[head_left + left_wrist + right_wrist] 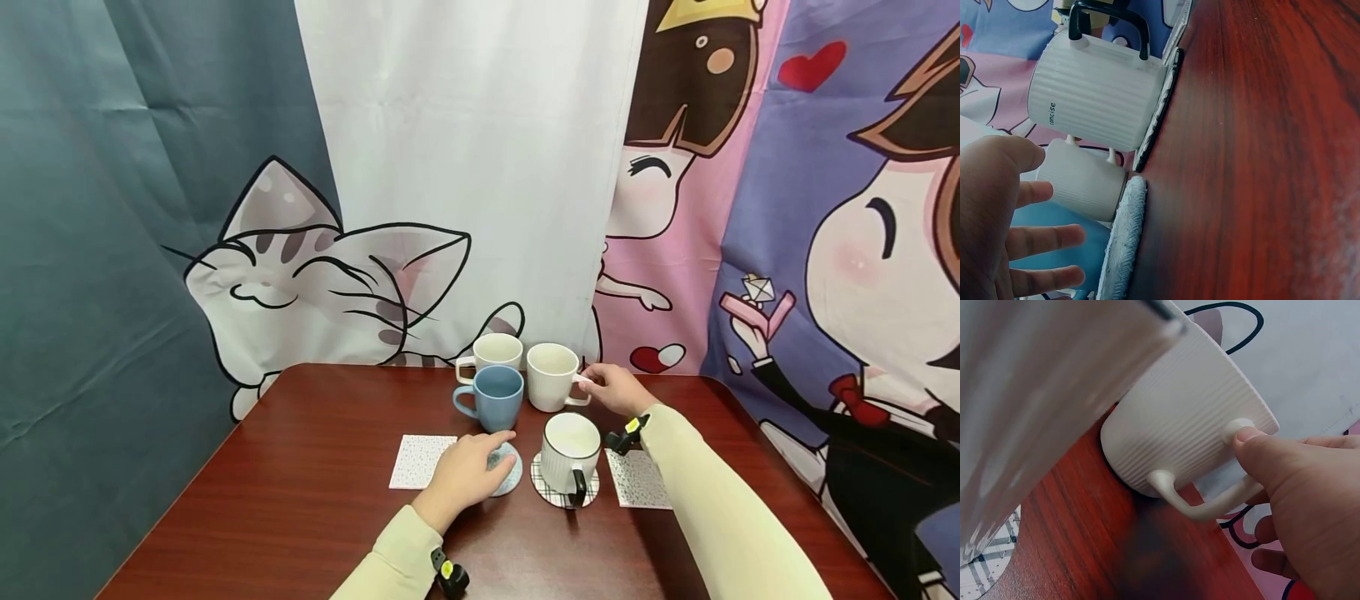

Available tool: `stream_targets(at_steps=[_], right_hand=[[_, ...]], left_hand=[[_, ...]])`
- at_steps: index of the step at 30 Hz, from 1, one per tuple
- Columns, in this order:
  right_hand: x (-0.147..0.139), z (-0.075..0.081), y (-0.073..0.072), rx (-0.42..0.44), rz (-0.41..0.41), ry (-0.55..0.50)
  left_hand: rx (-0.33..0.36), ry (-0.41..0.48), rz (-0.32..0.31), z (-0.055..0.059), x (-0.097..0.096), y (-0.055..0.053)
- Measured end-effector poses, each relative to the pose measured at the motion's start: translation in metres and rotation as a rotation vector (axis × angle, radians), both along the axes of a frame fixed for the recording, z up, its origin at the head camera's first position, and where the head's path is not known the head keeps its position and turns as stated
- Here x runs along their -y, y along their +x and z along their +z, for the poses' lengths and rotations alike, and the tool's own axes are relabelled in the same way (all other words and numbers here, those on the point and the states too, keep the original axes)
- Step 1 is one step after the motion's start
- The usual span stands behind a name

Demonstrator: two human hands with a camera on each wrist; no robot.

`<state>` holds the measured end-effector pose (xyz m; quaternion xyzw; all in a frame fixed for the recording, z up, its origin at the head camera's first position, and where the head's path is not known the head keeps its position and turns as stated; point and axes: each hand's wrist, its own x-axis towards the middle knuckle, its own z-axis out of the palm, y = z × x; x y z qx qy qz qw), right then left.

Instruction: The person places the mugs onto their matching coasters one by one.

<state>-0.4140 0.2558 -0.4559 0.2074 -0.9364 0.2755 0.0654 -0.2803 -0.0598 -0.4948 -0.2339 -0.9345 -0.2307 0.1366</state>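
Observation:
At the back of the table, my right hand (pixel 617 390) pinches the handle (pixel 1200 509) of a white ribbed mug (pixel 547 383), thumb at the handle's upper end. The mug stands upright. My left hand (pixel 463 468) hovers over a round light-blue coaster (pixel 513 481), fingers spread and holding nothing. Part of that coaster is hidden under the hand. Just beyond the left fingertips is a blue mug (pixel 501 402), its handle pointing left. Between my two arms a white ribbed mug with a black handle (pixel 557 465) rests on a round plaid coaster (pixel 542 488).
Another white mug (pixel 498 348) stands behind the blue one, partly covered by it. A square patterned coaster (pixel 417 458) lies left of my left hand. A second square coaster (pixel 637 483) is partly under my right sleeve. A printed curtain (pixel 480 167) hangs behind the brown table (pixel 300 483).

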Motion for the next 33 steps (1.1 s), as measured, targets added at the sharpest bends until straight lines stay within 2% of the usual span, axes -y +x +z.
stream_targets(at_steps=[7, 12, 14, 16, 18, 22, 25, 30, 33], right_hand=[[-0.011, -0.003, 0.005, 0.002, -0.025, -0.035], [-0.016, 0.001, 0.011, 0.056, 0.012, -0.037], [-0.017, 0.003, 0.013, 0.115, 0.036, -0.054], [-0.016, 0.004, 0.016, 0.223, 0.05, -0.12], [-0.015, 0.005, 0.018, 0.355, 0.048, -0.214], [-0.013, 0.004, 0.018, 0.607, -0.01, -0.433], [-0.014, 0.002, 0.017, 0.705, -0.004, -0.509], [-0.014, 0.0, 0.014, 0.823, 0.089, -0.559], [-0.016, 0.0, 0.013, 0.951, 0.139, -0.688]], left_hand=[[-0.001, 0.002, 0.005, -0.001, -0.001, 0.001], [-0.019, 0.008, 0.002, -0.002, -0.001, 0.002], [-0.015, 0.009, 0.001, -0.003, -0.001, 0.002], [-0.012, 0.007, 0.0, -0.002, -0.001, 0.002], [-0.003, 0.006, 0.001, -0.002, -0.001, 0.002], [0.013, 0.008, 0.005, -0.002, -0.001, 0.0], [0.027, 0.014, 0.004, -0.001, -0.001, 0.0], [0.028, 0.02, -0.002, 0.0, -0.001, 0.001], [0.016, 0.018, -0.002, 0.0, 0.0, 0.001]])
